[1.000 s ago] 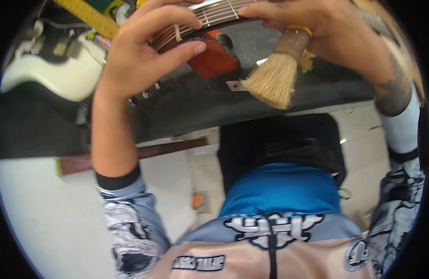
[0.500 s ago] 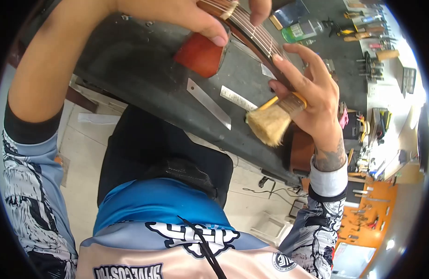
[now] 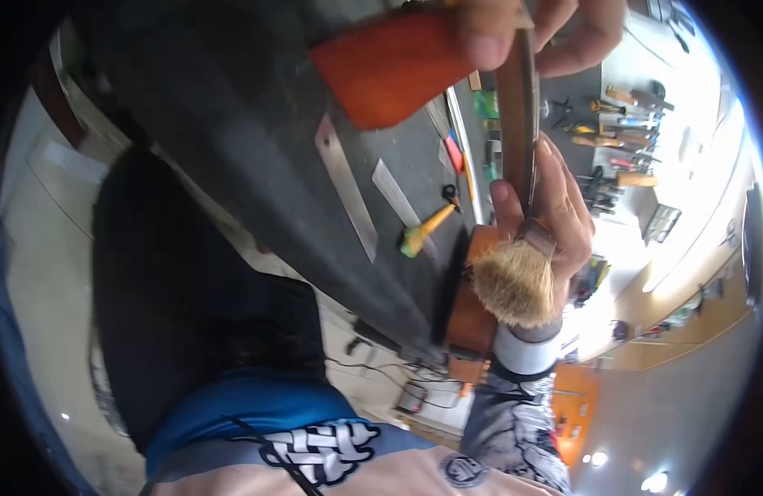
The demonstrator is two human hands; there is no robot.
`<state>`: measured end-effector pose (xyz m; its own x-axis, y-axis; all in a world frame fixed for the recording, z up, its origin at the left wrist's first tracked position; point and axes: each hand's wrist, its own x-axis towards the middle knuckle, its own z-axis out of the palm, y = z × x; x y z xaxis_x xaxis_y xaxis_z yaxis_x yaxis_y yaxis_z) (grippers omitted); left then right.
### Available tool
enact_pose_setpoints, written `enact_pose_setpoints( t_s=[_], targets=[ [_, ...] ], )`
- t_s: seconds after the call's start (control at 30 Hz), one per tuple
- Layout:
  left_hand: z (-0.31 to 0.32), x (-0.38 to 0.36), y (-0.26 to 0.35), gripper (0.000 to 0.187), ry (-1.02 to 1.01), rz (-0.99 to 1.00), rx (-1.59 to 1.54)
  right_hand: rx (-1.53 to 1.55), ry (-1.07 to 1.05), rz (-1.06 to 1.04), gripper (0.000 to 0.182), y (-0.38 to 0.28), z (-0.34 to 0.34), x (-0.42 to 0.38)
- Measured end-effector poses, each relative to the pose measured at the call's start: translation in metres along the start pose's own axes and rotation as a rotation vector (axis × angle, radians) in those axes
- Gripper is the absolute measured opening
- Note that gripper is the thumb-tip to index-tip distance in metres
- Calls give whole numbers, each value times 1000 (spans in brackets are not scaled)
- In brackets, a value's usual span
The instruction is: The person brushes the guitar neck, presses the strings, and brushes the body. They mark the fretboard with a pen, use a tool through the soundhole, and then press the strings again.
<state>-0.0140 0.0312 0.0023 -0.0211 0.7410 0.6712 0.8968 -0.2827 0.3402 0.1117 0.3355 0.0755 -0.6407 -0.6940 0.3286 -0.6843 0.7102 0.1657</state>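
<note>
A dark wooden guitar neck (image 3: 518, 124) stands nearly upright in this view, its edge turned towards me. My left hand (image 3: 555, 37) grips it near the top, thumb on one side and fingers on the other. Lower down, my right hand (image 3: 563, 198) is closed around the neck, fingers on the far side. A wide brush (image 3: 518, 281) with pale bristles is tucked in that same hand, bristles pointing down, its handle hidden. Beside my left thumb is a flat red-orange piece (image 3: 398, 70). A reddish-brown, box-like thing (image 3: 468, 306) shows under my right hand.
On the dark bench (image 3: 257, 149) lie a metal strip (image 3: 346, 186), a steel ruler (image 3: 398, 198) and a yellow-handled tool (image 3: 431, 229). Hand tools (image 3: 629, 140) hang at the right. A black chair (image 3: 166, 273) stands before the bench; cables (image 3: 398, 372) trail below.
The view has swung. The neck has turned from slanting with its strings showing to nearly upright and edge-on. Both hands stay on it, and the brush has moved with my right hand.
</note>
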Motion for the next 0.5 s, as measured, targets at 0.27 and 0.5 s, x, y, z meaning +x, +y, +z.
enact_pose_setpoints(
  t_s=[0.27, 0.5],
  targets=[
    [12, 5, 5, 35, 11, -8, -9, 2, 6, 6, 50, -1, 0, -1],
    [19, 7, 4, 35, 34, 10, 0, -11, 4, 50, 49, -2, -1, -4]
  ],
)
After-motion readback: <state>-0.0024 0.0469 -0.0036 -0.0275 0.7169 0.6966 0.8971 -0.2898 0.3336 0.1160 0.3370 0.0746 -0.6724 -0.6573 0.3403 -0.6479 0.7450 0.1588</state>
